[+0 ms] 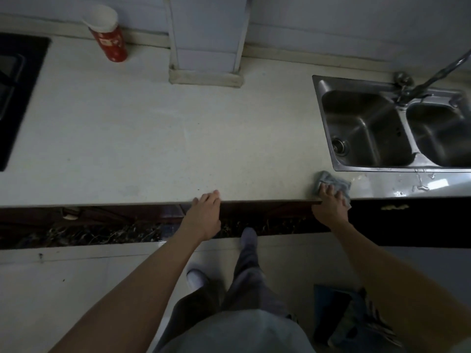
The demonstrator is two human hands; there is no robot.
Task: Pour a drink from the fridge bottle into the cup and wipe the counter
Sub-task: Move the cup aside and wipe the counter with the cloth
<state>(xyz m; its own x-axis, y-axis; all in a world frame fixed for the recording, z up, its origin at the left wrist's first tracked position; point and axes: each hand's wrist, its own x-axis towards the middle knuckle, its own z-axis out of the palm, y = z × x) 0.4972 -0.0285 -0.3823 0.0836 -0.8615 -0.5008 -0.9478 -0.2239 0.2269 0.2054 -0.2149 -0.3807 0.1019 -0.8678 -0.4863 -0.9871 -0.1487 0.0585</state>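
A red cup (pixel 108 34) with a white inside stands upright at the back left of the pale counter (pixel 153 128), near the wall. My right hand (pixel 331 205) presses a grey-blue cloth (pixel 331 180) flat on the counter's front edge, just in front of the sink's left corner. My left hand (pixel 205 212) rests on the counter's front edge near the middle, fingers apart, holding nothing. No bottle is in view.
A double steel sink (pixel 328 123) with a tap (pixel 418 87) fills the right; water drops lie on the counter in front of it. A black hob (pixel 15 98) sits at the left edge. A tiled pillar (pixel 206 47) juts from the back wall.
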